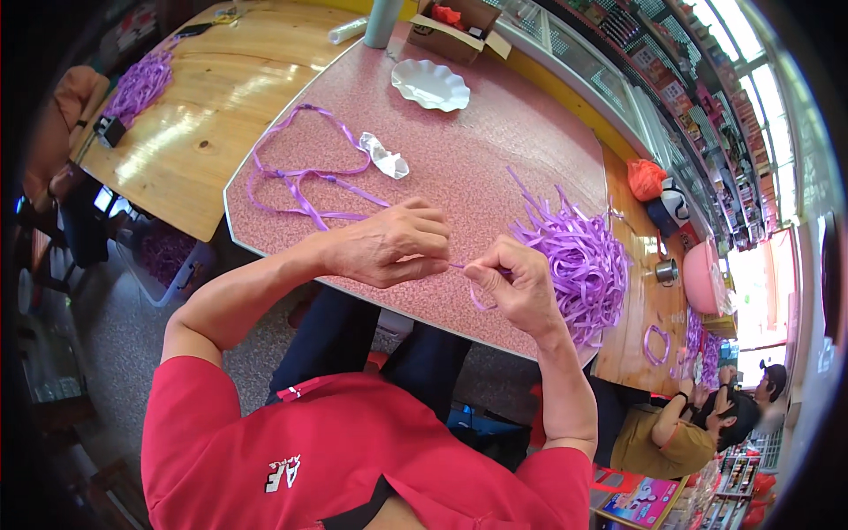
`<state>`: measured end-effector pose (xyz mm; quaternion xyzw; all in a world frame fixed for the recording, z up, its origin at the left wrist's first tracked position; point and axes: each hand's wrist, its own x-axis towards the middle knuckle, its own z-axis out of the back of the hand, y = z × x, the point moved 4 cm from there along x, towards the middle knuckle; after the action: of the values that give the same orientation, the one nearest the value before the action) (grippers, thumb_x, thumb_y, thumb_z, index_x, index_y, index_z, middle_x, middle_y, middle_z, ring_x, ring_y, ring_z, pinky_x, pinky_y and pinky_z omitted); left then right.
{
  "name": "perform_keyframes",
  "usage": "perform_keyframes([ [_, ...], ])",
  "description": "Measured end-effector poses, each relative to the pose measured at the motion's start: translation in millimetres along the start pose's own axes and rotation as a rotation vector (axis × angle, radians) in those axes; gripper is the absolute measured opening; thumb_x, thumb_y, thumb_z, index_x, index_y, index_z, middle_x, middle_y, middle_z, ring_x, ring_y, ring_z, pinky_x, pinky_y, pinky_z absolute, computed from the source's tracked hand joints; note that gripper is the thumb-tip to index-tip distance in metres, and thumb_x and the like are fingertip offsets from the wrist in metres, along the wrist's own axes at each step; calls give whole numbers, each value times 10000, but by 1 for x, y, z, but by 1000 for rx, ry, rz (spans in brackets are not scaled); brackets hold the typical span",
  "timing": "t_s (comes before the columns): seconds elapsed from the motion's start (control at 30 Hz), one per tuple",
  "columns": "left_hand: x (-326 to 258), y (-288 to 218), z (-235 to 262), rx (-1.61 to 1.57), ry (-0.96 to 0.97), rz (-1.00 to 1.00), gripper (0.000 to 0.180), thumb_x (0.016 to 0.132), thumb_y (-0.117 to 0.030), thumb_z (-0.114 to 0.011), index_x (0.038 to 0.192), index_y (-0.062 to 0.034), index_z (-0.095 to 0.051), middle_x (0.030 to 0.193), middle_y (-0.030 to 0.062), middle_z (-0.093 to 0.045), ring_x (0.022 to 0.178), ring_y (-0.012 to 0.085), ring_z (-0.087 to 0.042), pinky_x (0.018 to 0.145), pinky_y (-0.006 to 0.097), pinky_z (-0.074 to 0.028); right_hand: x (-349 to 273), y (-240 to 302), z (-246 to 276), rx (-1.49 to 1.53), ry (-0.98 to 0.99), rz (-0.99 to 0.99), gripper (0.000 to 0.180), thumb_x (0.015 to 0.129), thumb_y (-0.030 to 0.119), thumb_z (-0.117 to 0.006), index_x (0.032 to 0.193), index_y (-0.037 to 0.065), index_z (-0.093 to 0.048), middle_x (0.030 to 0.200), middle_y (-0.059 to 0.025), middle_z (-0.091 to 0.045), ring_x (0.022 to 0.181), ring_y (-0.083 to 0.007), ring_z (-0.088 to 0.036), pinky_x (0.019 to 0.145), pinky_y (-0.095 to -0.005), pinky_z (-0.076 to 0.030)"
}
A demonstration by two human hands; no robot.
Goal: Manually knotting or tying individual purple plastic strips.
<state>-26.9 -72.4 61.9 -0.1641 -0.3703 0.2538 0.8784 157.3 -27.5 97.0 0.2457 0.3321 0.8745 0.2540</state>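
your left hand [393, 243] and right hand [515, 287] both pinch one thin purple plastic ribbon strip [468, 281], stretched between them over the near edge of the pink speckled table [495, 168]. pull unevenly and it could slip from your fingertips or snap; your right wrist sits near the loose purple ribbon pile [579, 261] and might drag it off the edge.

Ribbon pile [579, 256]: light purple, same as the looped ribbon [305, 177] and the strand [461, 267] between the hands. Table [495, 159]: pink speckled with a pale edge. Second table [212, 97]: light wood grain. Dish [430, 85]: white. Box [459, 31]: brown cardboard. Shirt [353, 459]: red with small white print. Bag [646, 179]: orange-red.
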Motion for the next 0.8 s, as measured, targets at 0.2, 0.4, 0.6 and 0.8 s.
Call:
perform_keyframes([
  [0.2,38,28,-20,-474,-217,152,378,959,-302,-600,1223,-37,-546,1223,117,-557,1180,241,-513,1036,445,-373,10,11,43,705,-232,-149,149,938,198,-647,891,58,-668,692,21,-517,586,-52,-416,526,-215,-325],
  [0.4,113,50,-91,-713,-59,192,628,904,-419,-661,1358,-19,-494,1258,135,-578,1201,233,-517,1052,406,-382,55,55,152,891,-439,167,182,965,165,-596,1026,-6,-613,771,-3,-548,624,-68,-471,566,-215,-384],
  [0.6,88,65,-81,-967,-1,406,367,942,-302,-635,1152,-1,-634,1017,68,-657,968,156,-603,904,317,-476,-11,8,290,790,-701,162,190,980,155,-579,1058,-19,-578,771,18,-445,593,-59,-380,554,-210,-348],
  [0.8,24,88,-18,-800,-36,635,278,954,-253,-627,1081,-8,-660,934,24,-647,880,111,-587,828,266,-480,-108,-108,325,711,-983,-120,154,978,198,-593,1025,52,-587,735,36,-424,567,-51,-362,510,-206,-309],
])
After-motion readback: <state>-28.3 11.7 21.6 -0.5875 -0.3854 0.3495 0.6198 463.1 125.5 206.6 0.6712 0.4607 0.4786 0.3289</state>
